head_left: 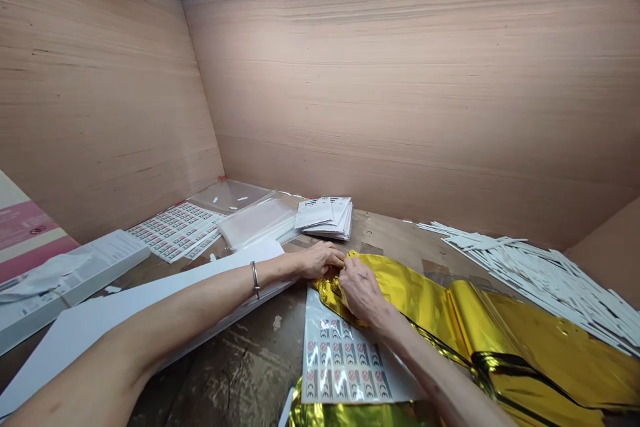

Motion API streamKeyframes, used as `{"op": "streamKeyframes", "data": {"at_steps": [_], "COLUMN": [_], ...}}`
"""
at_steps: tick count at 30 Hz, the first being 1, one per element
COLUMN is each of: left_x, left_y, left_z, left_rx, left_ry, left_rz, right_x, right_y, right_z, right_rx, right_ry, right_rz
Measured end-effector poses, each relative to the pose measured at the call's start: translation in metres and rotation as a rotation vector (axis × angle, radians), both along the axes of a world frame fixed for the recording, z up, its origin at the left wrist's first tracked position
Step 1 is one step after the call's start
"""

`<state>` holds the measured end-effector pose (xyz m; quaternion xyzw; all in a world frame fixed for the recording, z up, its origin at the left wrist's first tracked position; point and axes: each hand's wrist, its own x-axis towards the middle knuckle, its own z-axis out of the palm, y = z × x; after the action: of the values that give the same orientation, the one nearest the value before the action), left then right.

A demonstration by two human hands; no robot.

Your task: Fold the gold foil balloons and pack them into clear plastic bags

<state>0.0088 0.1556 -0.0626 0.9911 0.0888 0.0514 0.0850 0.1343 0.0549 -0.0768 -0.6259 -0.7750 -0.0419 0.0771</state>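
Observation:
Gold foil (425,297), shiny and folded in layers, stretches from the middle of the table to the right edge. Both hands meet at its left end. My left hand (320,260), with a metal bangle on the wrist, pinches the foil's far left corner. Close beside it, my right hand (361,288) has its fingers closed on the same end of the foil. The exact spot under the fingertips is hidden. Beneath the right forearm lies a sheet of CE-mark stickers (345,360), partly covered by the foil and resting on more gold foil at the bottom edge.
White cards (327,217) are stacked at the back, beside clear plastic bags (257,221). Further sticker sheets (175,230) lie at the left back. A long white box (107,260) and large white sheet (150,297) occupy the left. White strips (540,273) are heaped right. Wooden panels (400,100) enclose the table.

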Motion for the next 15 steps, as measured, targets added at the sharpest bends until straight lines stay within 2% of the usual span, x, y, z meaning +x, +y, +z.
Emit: {"op": "streamKeyframes", "data": {"at_steps": [3,6,10,13,15], "left_x": [0.0,-0.003,-0.009,-0.009,-0.007], "left_y": [0.0,-0.001,-0.011,-0.028,-0.041], "left_z": [0.001,0.005,0.015,0.022,0.023], "left_rx": [-0.076,-0.103,0.034,0.153,0.201], "left_ry": [-0.027,-0.042,-0.158,-0.201,-0.152], "left_rz": [0.063,0.133,0.223,0.167,0.096], "right_x": [-0.004,0.007,0.034,0.045,0.047], "right_y": [0.003,0.012,0.027,0.031,0.031], "right_z": [-0.003,-0.003,-0.003,-0.007,-0.01], "right_rx": [0.011,0.009,-0.04,-0.042,-0.02], "right_ry": [0.189,0.395,0.62,0.795,0.894], "right_rz": [-0.076,-0.189,-0.265,-0.279,-0.285]}}
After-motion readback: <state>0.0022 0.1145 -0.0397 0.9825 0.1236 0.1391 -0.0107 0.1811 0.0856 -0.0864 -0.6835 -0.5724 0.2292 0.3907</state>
